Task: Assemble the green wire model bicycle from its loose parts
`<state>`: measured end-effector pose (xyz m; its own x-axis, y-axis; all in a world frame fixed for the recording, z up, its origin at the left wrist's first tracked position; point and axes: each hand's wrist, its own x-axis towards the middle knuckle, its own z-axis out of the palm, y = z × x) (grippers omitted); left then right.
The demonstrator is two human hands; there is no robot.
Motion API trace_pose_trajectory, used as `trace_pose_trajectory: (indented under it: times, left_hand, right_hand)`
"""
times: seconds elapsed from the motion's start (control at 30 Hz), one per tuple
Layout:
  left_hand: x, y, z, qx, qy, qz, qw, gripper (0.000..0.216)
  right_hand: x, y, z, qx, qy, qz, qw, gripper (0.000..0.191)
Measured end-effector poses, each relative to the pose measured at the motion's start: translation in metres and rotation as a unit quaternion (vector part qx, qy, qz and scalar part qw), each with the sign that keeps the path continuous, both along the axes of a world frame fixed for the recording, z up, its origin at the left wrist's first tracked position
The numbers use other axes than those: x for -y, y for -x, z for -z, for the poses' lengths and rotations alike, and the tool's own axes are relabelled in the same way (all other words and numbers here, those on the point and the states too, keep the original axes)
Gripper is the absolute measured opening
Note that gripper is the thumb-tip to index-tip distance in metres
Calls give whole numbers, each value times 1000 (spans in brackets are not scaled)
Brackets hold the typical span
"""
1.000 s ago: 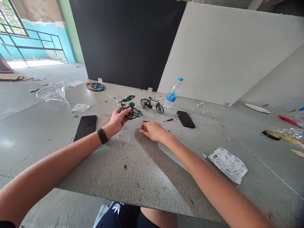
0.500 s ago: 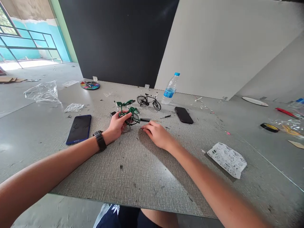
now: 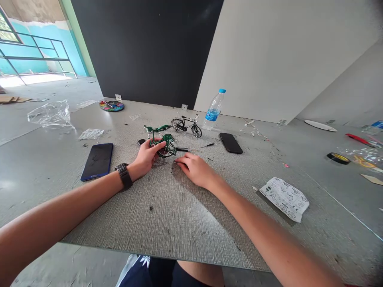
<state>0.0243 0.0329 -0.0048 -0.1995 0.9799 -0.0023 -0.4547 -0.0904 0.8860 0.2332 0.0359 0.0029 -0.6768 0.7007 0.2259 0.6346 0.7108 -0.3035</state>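
My left hand (image 3: 149, 154), with a black watch on its wrist, grips a small green model bicycle (image 3: 166, 149) by the frame near one spoked wheel. The model lies tilted, and my palm and fingers hide part of it. Just right of that wheel, my right hand (image 3: 191, 167) is low over the table with thumb and forefinger pinched together. A thin dark bit shows at those fingertips, too small to name. Between the hands, slim black parts (image 3: 182, 150) lie by the wheel. Behind them stands a finished-looking black model bicycle (image 3: 186, 126).
A blue-edged phone (image 3: 97, 161) lies left, a black phone (image 3: 230, 143) right. A small screwdriver (image 3: 210, 144), a water bottle (image 3: 212, 113) and a paint palette (image 3: 111, 105) are farther back. A printed sheet (image 3: 284, 198) and black tape roll (image 3: 338, 158) lie right.
My right hand has shifted slightly left, closer to the wheel, its fingertips still pinched. My left hand keeps its hold on the green model bicycle. The whole view has moved a little.
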Motion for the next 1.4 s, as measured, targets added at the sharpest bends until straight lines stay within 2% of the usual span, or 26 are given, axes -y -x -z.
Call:
trace_pose_trajectory:
  times: [0.5, 0.87, 1.4]
  left_hand:
    - [1, 0, 1, -33, 7, 4, 999, 40]
    - [1, 0, 2, -22, -1, 8, 1000, 39]
    - [3, -1, 0, -31, -3, 10, 999, 37]
  right_hand:
    - [1, 0, -2, -4, 7, -7, 1000, 29]
    - [3, -1, -5, 34, 3, -6, 999, 35]
    - [-2, -5, -2, 23, 8, -22, 999, 35]
